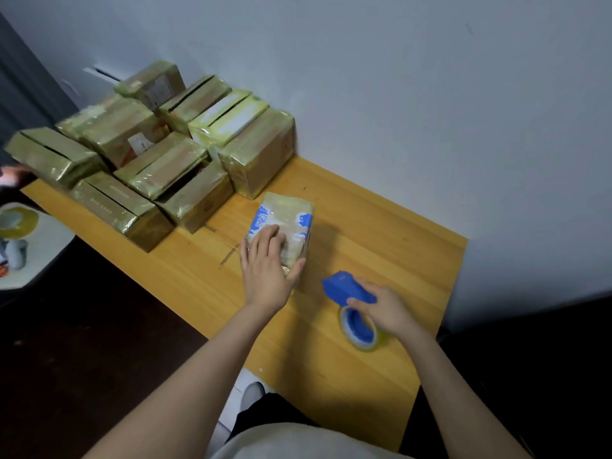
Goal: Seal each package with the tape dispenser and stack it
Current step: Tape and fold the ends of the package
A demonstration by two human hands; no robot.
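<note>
Blue-and-white package [286,216] lies on the counter [381,226], left hand [265,268] pressed flat on top. Just beside it, the right hand [389,311] grips the tape dispenser [346,288]. Sealing seems about to begin — next the dispenser must reach the package, and then comes the stack [159,150].

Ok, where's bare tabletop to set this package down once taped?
Bare wood: right of the blue-printed taped package toward the white wall, and the yellow wooden table's near-left edge. Crowded: far-left corner, stacked tape-wrapped cardboard boxes; near right, the right hand holding the blue tape dispenser.
</note>
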